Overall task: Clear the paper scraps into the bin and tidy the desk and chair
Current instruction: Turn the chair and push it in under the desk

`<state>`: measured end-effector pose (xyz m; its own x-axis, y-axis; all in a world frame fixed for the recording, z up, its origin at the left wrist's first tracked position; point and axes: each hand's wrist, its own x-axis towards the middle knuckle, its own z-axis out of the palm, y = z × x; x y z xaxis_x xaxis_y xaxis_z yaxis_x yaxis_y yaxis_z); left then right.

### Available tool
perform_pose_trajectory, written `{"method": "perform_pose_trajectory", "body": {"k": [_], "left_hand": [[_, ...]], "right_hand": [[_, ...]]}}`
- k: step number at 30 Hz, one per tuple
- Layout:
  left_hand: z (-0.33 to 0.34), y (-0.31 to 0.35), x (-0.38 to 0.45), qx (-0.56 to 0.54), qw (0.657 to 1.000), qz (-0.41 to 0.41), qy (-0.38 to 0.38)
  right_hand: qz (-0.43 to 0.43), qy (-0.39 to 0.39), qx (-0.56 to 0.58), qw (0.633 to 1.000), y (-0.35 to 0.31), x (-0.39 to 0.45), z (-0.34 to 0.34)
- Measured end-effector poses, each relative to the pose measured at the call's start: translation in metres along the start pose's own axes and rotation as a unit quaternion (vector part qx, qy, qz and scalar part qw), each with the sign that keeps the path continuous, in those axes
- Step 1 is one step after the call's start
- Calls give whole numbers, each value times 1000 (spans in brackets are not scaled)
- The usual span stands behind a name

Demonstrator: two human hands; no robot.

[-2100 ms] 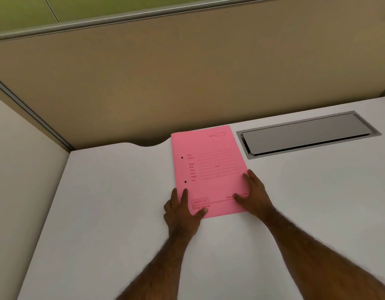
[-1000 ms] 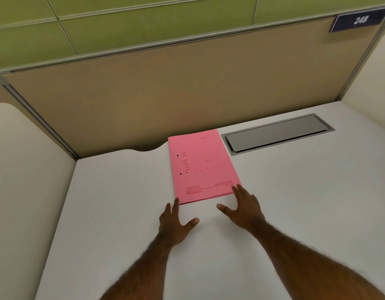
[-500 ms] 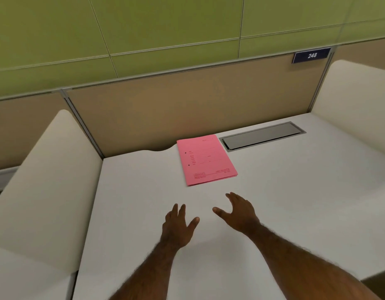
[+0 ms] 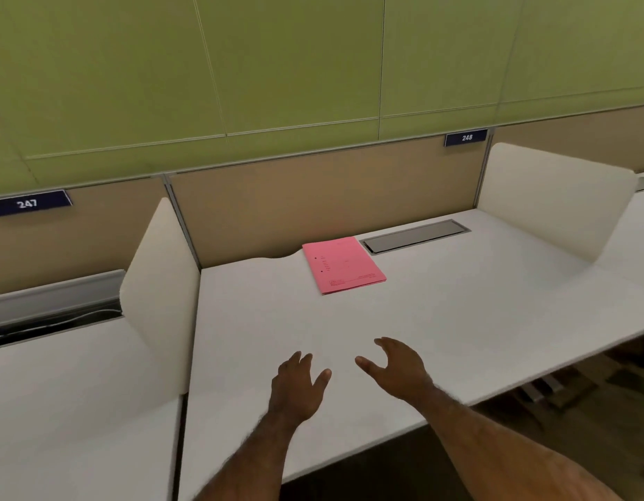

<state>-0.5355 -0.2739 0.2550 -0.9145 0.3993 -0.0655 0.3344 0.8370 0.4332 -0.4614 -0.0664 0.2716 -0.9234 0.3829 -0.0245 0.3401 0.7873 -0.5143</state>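
Here, 1 pink folder (image 4: 344, 263) on desk (image 4: 458, 305), left hand (image 4: 299, 386) and right hand (image 4: 398, 370) spread, empty

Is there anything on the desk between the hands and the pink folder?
No. In the head view, the white desk is bare between the pink folder and both open hands, left hand and right hand.
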Motion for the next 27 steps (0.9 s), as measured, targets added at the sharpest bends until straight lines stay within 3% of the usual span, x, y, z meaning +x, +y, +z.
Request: {"method": "perform_pose_trajectory", "body": {"k": [10,27], "left_hand": [[-24,5,-115,6,999,38,37],[-41,40,-226,9,997,33,72]], "right_hand": [[12,21,-19,1000,-20,-121,-19],[3,45,-1,999,-4,-225,-62]]}}
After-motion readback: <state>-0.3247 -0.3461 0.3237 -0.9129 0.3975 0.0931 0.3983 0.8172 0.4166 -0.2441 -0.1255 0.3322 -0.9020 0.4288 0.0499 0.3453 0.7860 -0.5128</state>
